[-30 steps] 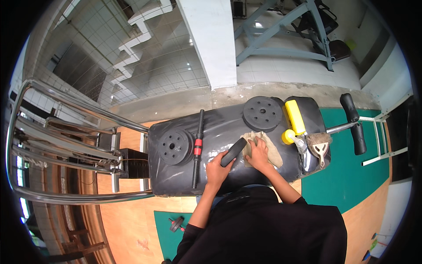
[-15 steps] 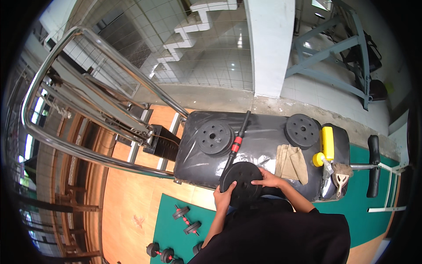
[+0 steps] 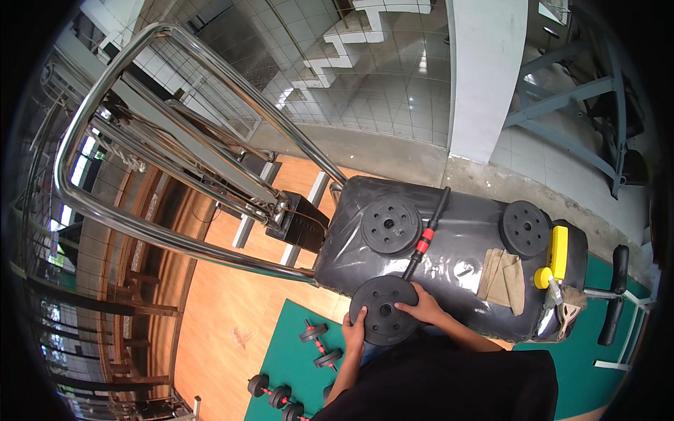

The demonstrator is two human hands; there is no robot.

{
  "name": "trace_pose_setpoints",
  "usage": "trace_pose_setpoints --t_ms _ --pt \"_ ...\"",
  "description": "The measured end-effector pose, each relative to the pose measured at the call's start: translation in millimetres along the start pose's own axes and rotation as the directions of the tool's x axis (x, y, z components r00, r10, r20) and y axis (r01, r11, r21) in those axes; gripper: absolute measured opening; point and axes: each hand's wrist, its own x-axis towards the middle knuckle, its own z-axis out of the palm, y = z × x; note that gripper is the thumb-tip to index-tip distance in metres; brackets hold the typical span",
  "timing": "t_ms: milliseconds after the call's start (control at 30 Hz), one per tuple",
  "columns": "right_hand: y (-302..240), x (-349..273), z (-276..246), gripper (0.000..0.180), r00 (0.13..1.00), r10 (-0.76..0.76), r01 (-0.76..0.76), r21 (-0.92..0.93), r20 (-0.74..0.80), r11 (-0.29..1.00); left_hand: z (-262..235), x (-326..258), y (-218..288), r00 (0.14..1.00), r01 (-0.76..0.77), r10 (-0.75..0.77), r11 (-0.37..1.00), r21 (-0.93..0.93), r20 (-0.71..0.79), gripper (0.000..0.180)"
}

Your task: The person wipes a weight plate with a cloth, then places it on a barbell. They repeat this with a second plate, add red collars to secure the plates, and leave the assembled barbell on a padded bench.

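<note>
A round black weight plate with a centre hole is held between both hands, just off the near side of a black padded bench. My left hand grips its left edge, thumb on the face. On its right rim is my right hand, thumb pressed near the hole. Beyond the plate lies a dumbbell bar with a red middle grip, its near end partly hidden. Left of the bar rests a second weight plate; another plate sits at the bench's right part.
A folded tan cloth, a yellow box, a yellow-capped bottle and a paintbrush lie on the bench's right. Assembled dumbbells rest on the green mat. A chrome frame stands left.
The view has swung so the bench appears farther right. The held plate has tilted, its face now turned more toward me; both hands still grip it.
</note>
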Motion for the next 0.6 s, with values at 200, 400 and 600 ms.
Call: trace_pose_setpoints --t_ms 200,400,600 --pt "-47.9 64.9 -8.5 0.086 0.955 -0.101 0.062 -0.145 -0.279 0.988 40.9 85.3 37.1 0.991 -0.040 0.036 0.999 0.027 0.129 0.042" --pt "-73.7 138.2 -27.6 0.100 0.826 -0.081 -0.110 -0.302 -0.558 0.947 114.0 160.8 94.6 0.960 -0.140 0.076 0.963 0.229 0.269 0.060" --pt "-75.4 174.1 -28.9 0.102 0.750 -0.006 -0.317 -0.368 -0.662 0.874 152.2 194.0 92.7 0.928 -0.297 0.120 0.808 0.509 0.352 0.083"
